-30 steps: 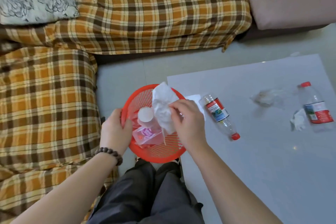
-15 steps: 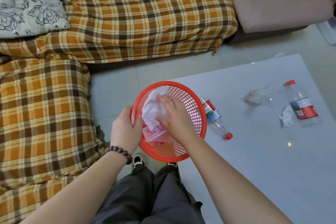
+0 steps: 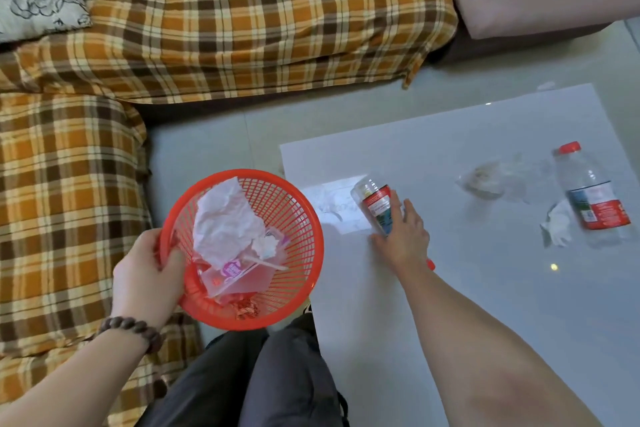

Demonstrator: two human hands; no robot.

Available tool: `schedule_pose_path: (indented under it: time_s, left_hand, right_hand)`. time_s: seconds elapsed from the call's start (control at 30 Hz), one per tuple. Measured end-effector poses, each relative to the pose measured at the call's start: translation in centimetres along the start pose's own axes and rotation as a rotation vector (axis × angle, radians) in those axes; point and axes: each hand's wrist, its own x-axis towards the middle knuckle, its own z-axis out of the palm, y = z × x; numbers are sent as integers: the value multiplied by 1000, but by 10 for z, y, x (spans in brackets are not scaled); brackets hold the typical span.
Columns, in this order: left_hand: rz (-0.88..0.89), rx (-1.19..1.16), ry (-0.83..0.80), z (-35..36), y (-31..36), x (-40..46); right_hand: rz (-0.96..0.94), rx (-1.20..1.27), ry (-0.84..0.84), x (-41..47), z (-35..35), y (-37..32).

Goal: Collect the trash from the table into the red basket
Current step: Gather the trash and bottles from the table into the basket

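Now right hand (image 3: 401,236) open over bottle (image 3: 379,210), left hand (image 3: 147,277) gripping red basket (image 3: 304,218).

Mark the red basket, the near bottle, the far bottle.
red basket (image 3: 313,229), head view, right rim
near bottle (image 3: 375,205), head view, red label
far bottle (image 3: 601,210), head view, red label
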Motion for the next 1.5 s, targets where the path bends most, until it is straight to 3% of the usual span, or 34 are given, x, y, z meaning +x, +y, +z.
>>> schedule_pose_path:
  time_s: [0.2,0.4,0.47,0.57,0.63,0.73,0.97,1.1,1.33,1.5]
  left_hand:
    - [-58,-16,10,17,-6,0]
    - [-67,-30,4,-6,14,-4]
    - [-41,-42,9,-17,26,-3]
    - [-12,-93,13,-31,47,-5]
    - [9,-136,10,-39,58,-9]
    - [75,-179,14,-50,71,-13]
    - [111,-263,2,-72,83,2]
    - [44,-238,52,-79,74,43]
    - [-34,-274,52,-102,54,150]
    - [-19,-301,23,-133,52,229]
  right_hand:
    - [21,113,16,13,-1,-13]
    - [-403,387,225,-54,-64,-87]
    - [-588,326,230,-84,-85,-115]
    - [-792,35,125,-114,-102,-144]
    - [-839,-157,62,-124,-103,-160]
    - [-850,-313,95,-128,-101,-179]
    - [-972,-484,109,-120,-96,-224]
    - [-941,-354,147,-107,-106,-256]
    - [-708,-35,420,-58,-126,-308]
    - [-383,280,218,-29,-127,-352]
